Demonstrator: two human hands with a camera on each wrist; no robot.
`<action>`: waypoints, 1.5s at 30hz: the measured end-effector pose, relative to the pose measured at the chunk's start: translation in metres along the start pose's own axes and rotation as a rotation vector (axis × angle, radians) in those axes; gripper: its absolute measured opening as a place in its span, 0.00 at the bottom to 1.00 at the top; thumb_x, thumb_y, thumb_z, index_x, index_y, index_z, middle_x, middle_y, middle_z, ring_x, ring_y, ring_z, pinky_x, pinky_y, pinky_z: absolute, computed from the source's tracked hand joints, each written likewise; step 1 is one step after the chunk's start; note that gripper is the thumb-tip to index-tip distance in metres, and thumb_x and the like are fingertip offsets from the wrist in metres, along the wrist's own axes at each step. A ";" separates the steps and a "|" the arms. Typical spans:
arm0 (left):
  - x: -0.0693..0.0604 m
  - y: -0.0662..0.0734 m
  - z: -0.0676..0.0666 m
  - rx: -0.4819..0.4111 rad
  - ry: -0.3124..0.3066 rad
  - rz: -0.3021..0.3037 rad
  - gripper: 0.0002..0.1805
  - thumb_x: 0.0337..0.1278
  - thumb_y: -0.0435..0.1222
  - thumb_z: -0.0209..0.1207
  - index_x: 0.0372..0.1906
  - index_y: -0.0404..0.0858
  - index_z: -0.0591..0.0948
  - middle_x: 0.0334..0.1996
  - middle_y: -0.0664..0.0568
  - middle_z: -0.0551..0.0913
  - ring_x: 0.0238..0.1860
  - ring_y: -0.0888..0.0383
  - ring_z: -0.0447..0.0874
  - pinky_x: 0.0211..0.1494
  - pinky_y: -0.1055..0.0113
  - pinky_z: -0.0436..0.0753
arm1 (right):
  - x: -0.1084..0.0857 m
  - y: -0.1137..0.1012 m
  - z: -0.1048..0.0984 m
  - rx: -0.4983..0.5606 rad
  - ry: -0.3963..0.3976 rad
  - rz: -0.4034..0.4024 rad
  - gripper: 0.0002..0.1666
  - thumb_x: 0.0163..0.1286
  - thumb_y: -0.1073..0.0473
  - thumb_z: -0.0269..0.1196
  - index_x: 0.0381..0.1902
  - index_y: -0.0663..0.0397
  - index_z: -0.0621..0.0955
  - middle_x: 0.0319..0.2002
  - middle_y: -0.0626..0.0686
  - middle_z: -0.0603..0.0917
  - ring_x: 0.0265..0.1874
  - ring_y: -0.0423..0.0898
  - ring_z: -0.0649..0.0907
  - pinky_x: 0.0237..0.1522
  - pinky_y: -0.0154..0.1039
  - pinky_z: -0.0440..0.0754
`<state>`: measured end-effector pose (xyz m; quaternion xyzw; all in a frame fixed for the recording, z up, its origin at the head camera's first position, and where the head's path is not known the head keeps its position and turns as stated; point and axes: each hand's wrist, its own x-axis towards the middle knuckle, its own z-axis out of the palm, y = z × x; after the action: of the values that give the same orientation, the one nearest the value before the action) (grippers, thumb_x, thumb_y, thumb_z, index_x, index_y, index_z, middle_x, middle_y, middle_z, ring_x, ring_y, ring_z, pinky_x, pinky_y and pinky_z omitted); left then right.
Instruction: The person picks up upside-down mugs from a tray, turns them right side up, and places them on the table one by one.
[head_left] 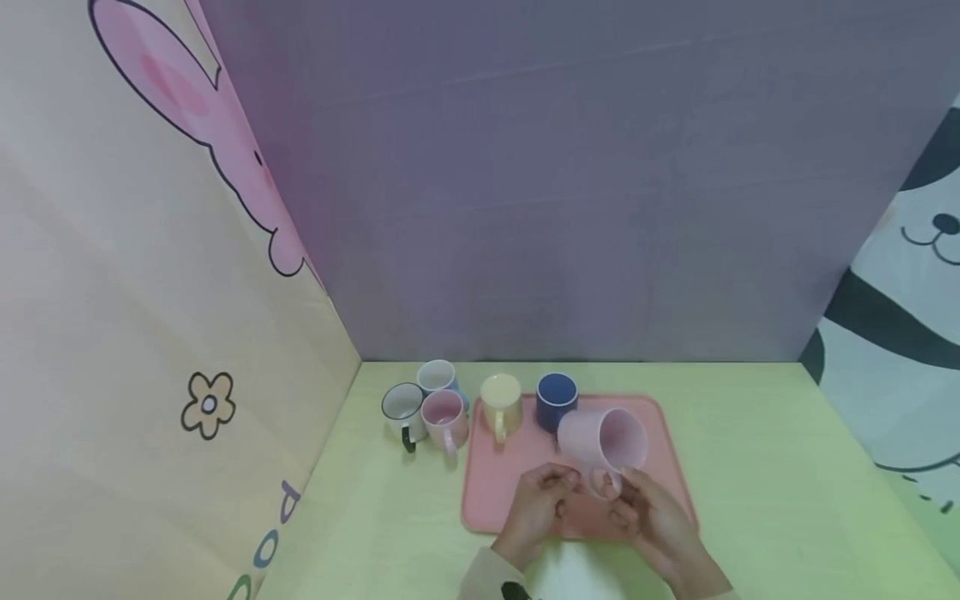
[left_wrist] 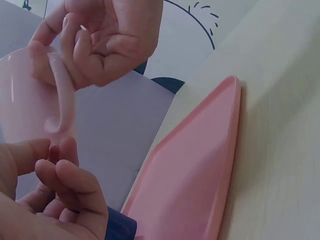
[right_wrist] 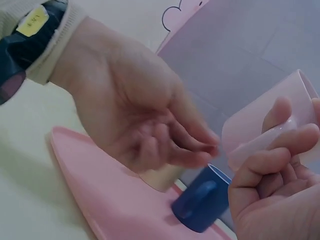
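A light pink mug (head_left: 592, 437) is held tilted over the tray, its mouth toward the right. My right hand (head_left: 660, 521) grips it by the handle, as the right wrist view shows. Close to the mug's base is my left hand (head_left: 536, 504), fingers loosely curled and seemingly holding nothing; a narrow gap shows in the right wrist view. Below lies a pink tray (head_left: 495, 508). On its back part stand a pale yellow mug (head_left: 501, 404) and a navy blue mug (head_left: 556, 402), the latter partly hidden by the held mug in the head view.
Left of the tray, a white mug with black rim and handle (head_left: 402, 408), a white-and-blue mug (head_left: 437, 377) and another pink mug (head_left: 444, 417) stand close together. A grey-purple panel (head_left: 570, 208) rises behind the table (head_left: 765, 467), with printed side panels left and right.
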<state>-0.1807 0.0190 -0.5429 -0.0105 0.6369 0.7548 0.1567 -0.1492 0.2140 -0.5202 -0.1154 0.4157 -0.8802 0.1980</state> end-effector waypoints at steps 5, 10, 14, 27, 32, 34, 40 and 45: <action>0.000 0.003 -0.006 0.046 0.060 0.019 0.12 0.68 0.37 0.62 0.42 0.30 0.84 0.31 0.51 0.87 0.21 0.66 0.67 0.24 0.76 0.68 | -0.001 -0.009 -0.006 -0.166 0.104 -0.010 0.26 0.86 0.57 0.39 0.36 0.42 0.84 0.38 0.37 0.86 0.25 0.30 0.72 0.30 0.24 0.71; 0.003 0.005 -0.016 0.117 0.107 0.063 0.12 0.69 0.37 0.60 0.43 0.29 0.83 0.30 0.47 0.88 0.21 0.64 0.68 0.23 0.76 0.70 | -0.004 -0.016 -0.011 -0.250 0.173 -0.019 0.24 0.85 0.59 0.44 0.33 0.43 0.83 0.37 0.39 0.86 0.25 0.29 0.73 0.27 0.23 0.70; 0.003 0.009 -0.022 0.191 0.147 0.093 0.10 0.71 0.37 0.59 0.42 0.32 0.84 0.29 0.50 0.87 0.20 0.64 0.68 0.22 0.75 0.70 | -0.008 -0.020 -0.015 -0.292 0.263 -0.024 0.22 0.84 0.59 0.47 0.33 0.43 0.85 0.35 0.40 0.87 0.22 0.30 0.72 0.26 0.24 0.71; 0.008 0.003 -0.027 0.243 0.202 0.129 0.07 0.69 0.35 0.60 0.37 0.35 0.82 0.26 0.49 0.86 0.17 0.65 0.67 0.20 0.75 0.67 | -0.010 -0.041 -0.032 -0.458 0.563 0.087 0.21 0.80 0.53 0.55 0.25 0.50 0.83 0.27 0.42 0.85 0.20 0.34 0.70 0.26 0.28 0.71; 0.010 0.002 -0.029 0.279 0.161 0.127 0.07 0.70 0.38 0.60 0.38 0.37 0.80 0.26 0.53 0.84 0.19 0.64 0.69 0.22 0.74 0.68 | -0.015 -0.053 -0.044 -0.545 0.678 0.146 0.23 0.81 0.48 0.54 0.26 0.48 0.84 0.23 0.41 0.80 0.20 0.36 0.70 0.27 0.31 0.72; 0.011 0.004 -0.034 0.310 0.174 0.134 0.08 0.71 0.39 0.60 0.38 0.38 0.80 0.27 0.52 0.85 0.20 0.64 0.70 0.23 0.74 0.69 | -0.011 -0.056 -0.049 -0.580 0.695 0.164 0.24 0.81 0.47 0.53 0.26 0.47 0.84 0.21 0.40 0.78 0.21 0.37 0.71 0.28 0.32 0.73; 0.015 0.005 -0.047 0.344 0.186 0.138 0.08 0.73 0.39 0.58 0.39 0.38 0.80 0.31 0.45 0.86 0.25 0.61 0.73 0.26 0.73 0.71 | -0.003 -0.067 -0.065 -0.633 0.746 0.217 0.22 0.77 0.52 0.53 0.21 0.46 0.80 0.22 0.39 0.79 0.24 0.37 0.73 0.32 0.33 0.76; 0.018 0.003 -0.053 0.345 0.196 0.161 0.08 0.72 0.39 0.59 0.39 0.38 0.80 0.29 0.50 0.86 0.29 0.55 0.79 0.29 0.72 0.74 | -0.001 -0.078 -0.081 -0.642 0.778 0.236 0.22 0.77 0.51 0.54 0.19 0.45 0.77 0.24 0.37 0.79 0.27 0.37 0.73 0.33 0.31 0.76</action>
<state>-0.2079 -0.0286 -0.5540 -0.0059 0.7676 0.6401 0.0327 -0.1973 0.3149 -0.5109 0.2133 0.7179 -0.6577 0.0811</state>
